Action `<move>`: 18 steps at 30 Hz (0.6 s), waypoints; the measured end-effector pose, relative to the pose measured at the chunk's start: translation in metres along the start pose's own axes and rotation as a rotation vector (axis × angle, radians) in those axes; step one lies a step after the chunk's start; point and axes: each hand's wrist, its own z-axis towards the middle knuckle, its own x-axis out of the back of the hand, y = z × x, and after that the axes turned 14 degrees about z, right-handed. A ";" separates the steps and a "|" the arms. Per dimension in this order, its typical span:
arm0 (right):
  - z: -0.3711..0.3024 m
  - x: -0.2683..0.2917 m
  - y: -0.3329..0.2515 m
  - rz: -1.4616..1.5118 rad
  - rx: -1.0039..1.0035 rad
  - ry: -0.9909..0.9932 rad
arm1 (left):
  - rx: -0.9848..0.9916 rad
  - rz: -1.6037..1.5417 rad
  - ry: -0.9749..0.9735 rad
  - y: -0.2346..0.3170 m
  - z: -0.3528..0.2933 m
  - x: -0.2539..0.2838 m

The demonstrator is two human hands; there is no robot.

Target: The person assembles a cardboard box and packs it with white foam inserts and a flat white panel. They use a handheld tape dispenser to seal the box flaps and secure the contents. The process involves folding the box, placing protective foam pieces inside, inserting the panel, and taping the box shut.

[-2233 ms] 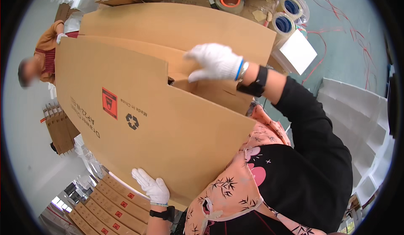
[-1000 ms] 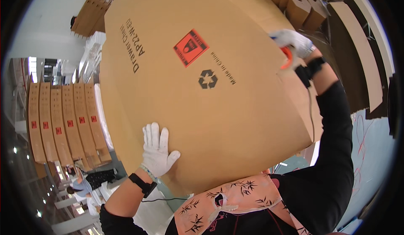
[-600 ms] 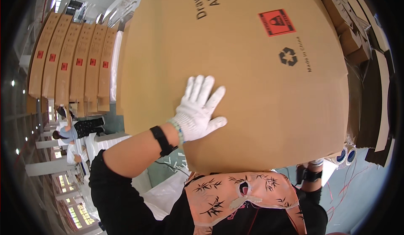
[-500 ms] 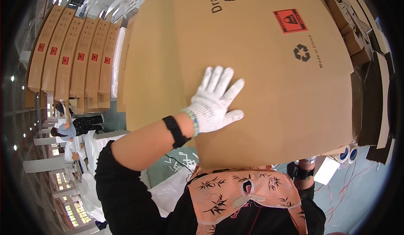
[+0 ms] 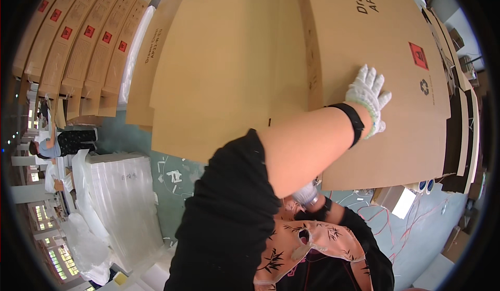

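Observation:
A large brown cardboard carton (image 5: pixel 229 77) fills the space before me. Its printed right-hand panel (image 5: pixel 385 155) carries a red label and a recycling mark. A raised fold (image 5: pixel 312 67) divides that panel from a wide plain one on the left. My left hand (image 5: pixel 367 95), in a white knit glove, rests flat on the printed panel, fingers stretched out. Close to the carton's near edge is my right hand (image 5: pixel 306 194), also gloved. My left forearm partly covers it, so its fingers cannot be made out.
Several tall cartons (image 5: pixel 88 46) stand in a row at the far left. A plastic-wrapped stack (image 5: pixel 122 202) sits at the left on the green floor, with a person (image 5: pixel 62 142) beyond it. Dark-edged boards (image 5: pixel 461 129) lean at the right. Red straps (image 5: pixel 388 213) litter the floor.
The printed panel has shifted right with my left hand on it, exposing more of the plain panel and the fold. My right glove has come into view near my body. The view has turned.

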 end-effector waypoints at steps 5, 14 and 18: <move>0.111 -0.022 -0.083 0.330 -0.158 0.633 | 0.030 0.011 0.049 -0.002 -0.007 -0.014; 0.198 0.031 -0.124 0.318 -0.012 0.665 | -0.023 -0.257 0.269 -0.016 -0.066 -0.033; 0.120 0.045 -0.068 0.268 -0.071 0.492 | -0.133 -0.242 0.342 -0.004 -0.126 -0.064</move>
